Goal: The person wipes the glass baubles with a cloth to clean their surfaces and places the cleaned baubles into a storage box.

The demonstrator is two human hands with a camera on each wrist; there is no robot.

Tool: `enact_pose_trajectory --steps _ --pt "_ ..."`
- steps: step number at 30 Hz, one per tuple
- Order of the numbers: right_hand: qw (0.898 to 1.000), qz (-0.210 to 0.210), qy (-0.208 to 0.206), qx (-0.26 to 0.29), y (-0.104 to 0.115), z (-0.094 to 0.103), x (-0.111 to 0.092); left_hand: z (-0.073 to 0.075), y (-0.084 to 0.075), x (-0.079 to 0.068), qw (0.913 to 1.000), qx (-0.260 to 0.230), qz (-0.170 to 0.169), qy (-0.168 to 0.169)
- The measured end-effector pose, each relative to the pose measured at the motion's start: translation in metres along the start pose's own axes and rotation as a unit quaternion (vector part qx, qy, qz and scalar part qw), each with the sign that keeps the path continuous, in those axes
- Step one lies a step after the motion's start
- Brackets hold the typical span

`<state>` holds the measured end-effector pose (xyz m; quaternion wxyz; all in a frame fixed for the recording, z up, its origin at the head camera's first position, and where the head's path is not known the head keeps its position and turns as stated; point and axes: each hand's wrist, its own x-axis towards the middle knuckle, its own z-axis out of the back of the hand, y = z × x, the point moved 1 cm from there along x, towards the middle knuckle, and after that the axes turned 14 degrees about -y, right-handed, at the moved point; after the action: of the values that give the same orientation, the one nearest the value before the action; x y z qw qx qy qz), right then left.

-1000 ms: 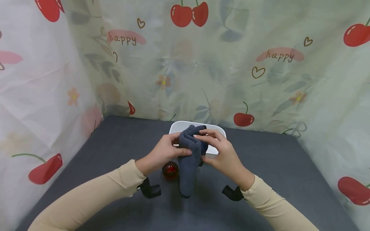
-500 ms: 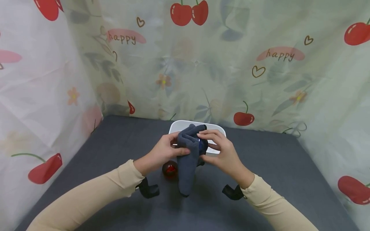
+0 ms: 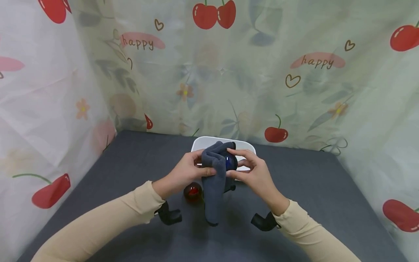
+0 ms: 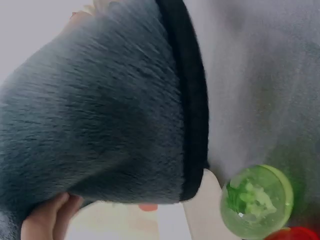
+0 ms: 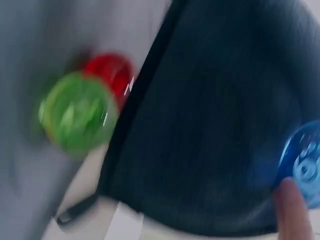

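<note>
Near the middle of the head view, my left hand [image 3: 184, 173] grips a folded grey-blue fleecy cloth [image 3: 214, 193], thumb in front. The cloth hangs down, and its dark edging shows in the left wrist view. My right hand [image 3: 255, 174] pinches a clear blue ball [image 3: 231, 162], its thumb and fingers around the near side. That ball sits against the cloth's inner face, partly covered by it; the right wrist view shows a pattern on the ball [image 5: 306, 167]. Behind the hanging cloth, a red ball [image 3: 193, 192] and a clear green ball [image 5: 77, 112] rest close together on the table.
A white plastic tub [image 3: 209, 140] stands just beyond my hands, partly hidden by them and the cloth. A dark grey cover lies over the table [image 3: 304, 203]. Printed curtains [image 3: 222, 91] hang at the back and sides. A small dark loop [image 5: 75, 210] sticks out from the cloth's corner.
More of the blue ball has come into view between the cloth and my right fingers, which have shifted around it. My left hand keeps its grip on the cloth nearly in place.
</note>
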<state>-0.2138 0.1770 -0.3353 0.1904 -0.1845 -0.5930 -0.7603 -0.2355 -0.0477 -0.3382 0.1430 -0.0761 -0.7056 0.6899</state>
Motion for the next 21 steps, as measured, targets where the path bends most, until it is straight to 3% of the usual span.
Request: enact_pose_trajectory --steps 3,6,9,14,18,21 --pt "0.999 -0.026 0.022 0.04 0.0016 -0.0003 0.0002 -0.001 -0.0016 -0.0001 1.0 -0.003 0.001 -0.003" --pt "0.998 -0.001 0.035 0.049 0.0029 0.0011 0.0013 -0.0001 -0.0023 -0.0007 0.9998 -0.006 0.002 -0.019" --pt "1.0 0.01 0.014 0.023 0.0042 0.0027 0.0006 0.0012 -0.0038 -0.0018 0.9996 -0.009 0.002 -0.028" --pt "0.999 -0.034 -0.015 0.006 0.0068 0.0005 -0.0029 0.0017 -0.0056 -0.0024 0.9995 -0.024 0.01 -0.019" --pt "0.999 0.031 0.015 -0.008 0.006 -0.0024 -0.0021 0.0019 -0.0047 -0.0026 0.9991 -0.034 0.023 -0.008" --pt "0.993 0.097 0.03 -0.053 0.0039 -0.0028 -0.0002 0.0034 -0.0018 -0.0032 0.9992 -0.027 0.029 -0.007"
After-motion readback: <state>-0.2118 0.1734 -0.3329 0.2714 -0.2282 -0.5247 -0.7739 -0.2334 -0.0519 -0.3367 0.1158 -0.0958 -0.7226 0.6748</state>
